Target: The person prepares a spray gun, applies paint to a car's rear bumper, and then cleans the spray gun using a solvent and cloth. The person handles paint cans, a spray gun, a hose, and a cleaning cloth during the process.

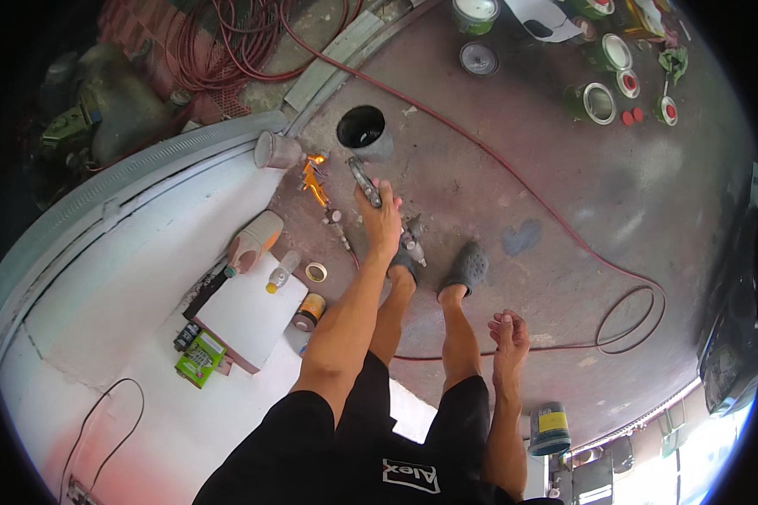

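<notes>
My left hand [381, 220] reaches forward, its fingers wrapped round a grey metal spray gun [364, 180]. The front of that gun points at a grey bucket [381, 150] with a dark inside. Small metal parts [413, 241] show beside my left wrist; whether they belong to the gun I cannot tell. Left of the bucket lies an orange spray gun [314, 183] with a cloudy cup [278, 151] and a round gauge [334, 216]. Apart from all this, my right hand [510, 332] hangs beside my right leg, fingers loosely bent, with nothing visible in it.
A red hose [514, 172] crosses the floor and loops at the right. Several paint tins [599, 103] stand at the far right. Left, a white box [253, 307] bears a clear bottle [285, 268], near a tape roll [316, 272]. A yellow-labelled tin [551, 427] stands lower right.
</notes>
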A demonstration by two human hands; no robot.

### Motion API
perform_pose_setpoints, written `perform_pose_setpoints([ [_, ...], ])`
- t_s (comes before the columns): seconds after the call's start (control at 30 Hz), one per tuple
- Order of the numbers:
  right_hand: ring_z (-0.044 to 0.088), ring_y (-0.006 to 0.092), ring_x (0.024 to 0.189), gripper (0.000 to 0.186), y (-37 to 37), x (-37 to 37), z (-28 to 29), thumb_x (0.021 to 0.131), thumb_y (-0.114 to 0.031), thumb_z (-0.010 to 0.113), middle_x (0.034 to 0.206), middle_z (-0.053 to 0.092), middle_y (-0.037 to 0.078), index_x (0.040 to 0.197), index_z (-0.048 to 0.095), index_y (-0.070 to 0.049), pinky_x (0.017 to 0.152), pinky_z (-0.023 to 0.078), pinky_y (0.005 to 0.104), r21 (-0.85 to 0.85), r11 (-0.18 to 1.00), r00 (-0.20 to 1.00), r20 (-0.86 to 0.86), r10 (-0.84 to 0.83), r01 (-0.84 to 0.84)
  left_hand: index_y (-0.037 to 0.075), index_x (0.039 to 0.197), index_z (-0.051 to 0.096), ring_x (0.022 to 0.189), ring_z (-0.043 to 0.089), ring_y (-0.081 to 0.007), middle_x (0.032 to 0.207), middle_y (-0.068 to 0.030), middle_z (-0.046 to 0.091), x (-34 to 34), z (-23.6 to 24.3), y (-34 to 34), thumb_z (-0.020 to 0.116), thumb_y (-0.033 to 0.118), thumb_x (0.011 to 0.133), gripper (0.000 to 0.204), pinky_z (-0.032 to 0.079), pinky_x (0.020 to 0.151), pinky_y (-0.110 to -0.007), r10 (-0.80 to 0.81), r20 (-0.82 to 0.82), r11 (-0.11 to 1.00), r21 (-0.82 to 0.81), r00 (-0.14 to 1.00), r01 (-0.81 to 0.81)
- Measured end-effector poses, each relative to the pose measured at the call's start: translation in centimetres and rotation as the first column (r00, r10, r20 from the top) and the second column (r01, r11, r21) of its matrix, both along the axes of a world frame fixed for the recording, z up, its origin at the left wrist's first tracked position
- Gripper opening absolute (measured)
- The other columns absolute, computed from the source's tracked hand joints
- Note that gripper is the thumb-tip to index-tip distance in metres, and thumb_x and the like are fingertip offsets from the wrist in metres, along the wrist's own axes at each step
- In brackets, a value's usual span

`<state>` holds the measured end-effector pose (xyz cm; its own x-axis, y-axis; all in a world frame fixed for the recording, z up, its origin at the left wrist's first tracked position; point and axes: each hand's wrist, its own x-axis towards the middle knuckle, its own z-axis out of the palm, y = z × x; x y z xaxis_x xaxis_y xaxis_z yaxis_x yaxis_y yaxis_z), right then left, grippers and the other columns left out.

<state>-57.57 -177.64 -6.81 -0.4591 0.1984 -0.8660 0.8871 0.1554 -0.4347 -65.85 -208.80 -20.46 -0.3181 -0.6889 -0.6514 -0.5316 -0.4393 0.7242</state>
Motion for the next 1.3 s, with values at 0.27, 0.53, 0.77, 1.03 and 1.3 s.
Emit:
perform_pose_setpoints([
  [0.27,0.072,0.0207,0.109,0.038,-8.8,1.8,-5.8,0.115,-0.032,0.063,0.119,0.075,0.014,0.131,0.065,0.003,0.102,0.054,0.0332,-0.081,0.988,0.992,-0.018,0.128,-0.129,0.000,0.157,0.031,0.112,0.061,-0.0239,0.137,-0.0188,0.051,-4.3,-19.5,-1.8,0.060,0.030,0.113,0.061,0.057,0.094,-0.039,0.094,0.047,0.992,0.081,0.994,-0.098],
  [0.53,0.073,0.0184,0.107,0.037,-11.0,2.6,-6.7,0.115,-0.031,0.062,0.122,0.076,0.013,0.132,0.065,0.002,0.102,0.057,0.0352,-0.099,0.972,0.976,0.025,0.218,-0.215,-0.008,0.160,0.025,0.141,0.052,-0.0378,0.153,-0.0282,0.044,-2.3,-23.8,-3.7,0.066,0.029,0.108,0.076,0.043,0.119,-0.048,-0.028,0.054,0.980,-0.193,0.998,0.038],
  [0.77,0.071,0.0174,0.108,0.034,-12.7,5.6,-7.9,0.115,-0.028,0.062,0.119,0.075,0.012,0.132,0.065,0.002,0.101,0.056,0.0347,-0.125,0.957,0.958,0.088,0.273,-0.261,-0.009,0.164,0.024,0.156,0.031,-0.0436,0.168,-0.0313,0.026,8.8,-17.4,-8.5,0.085,0.036,0.092,0.105,0.033,0.129,-0.053,-0.016,0.306,0.869,-0.467,0.952,0.165],
  [1.03,0.071,0.0268,0.123,0.038,-21.2,7.9,-11.3,0.110,-0.024,0.068,0.130,0.073,0.024,0.134,0.067,0.005,0.105,0.054,0.0361,-0.241,0.844,0.842,0.143,0.520,-0.480,0.005,0.132,0.065,0.073,0.070,-0.0145,0.110,-0.0035,0.068,16.2,-21.2,-24.6,0.078,0.025,0.102,0.039,0.055,0.066,-0.029,-0.089,0.040,0.992,0.098,0.995,0.085],
  [1.3,0.065,0.0408,0.136,0.061,-27.2,15.0,-17.2,0.104,-0.035,0.075,0.137,0.070,0.028,0.150,0.057,0.002,0.117,0.048,0.0465,0.024,0.612,0.586,-0.264,0.766,-0.790,-0.003,0.147,0.059,0.060,0.068,-0.0167,0.137,-0.0127,0.070,10.1,-1.8,-18.0,0.064,0.014,0.104,0.046,0.056,0.061,-0.030,-0.212,-0.001,0.975,-0.073,0.977,0.211],
])
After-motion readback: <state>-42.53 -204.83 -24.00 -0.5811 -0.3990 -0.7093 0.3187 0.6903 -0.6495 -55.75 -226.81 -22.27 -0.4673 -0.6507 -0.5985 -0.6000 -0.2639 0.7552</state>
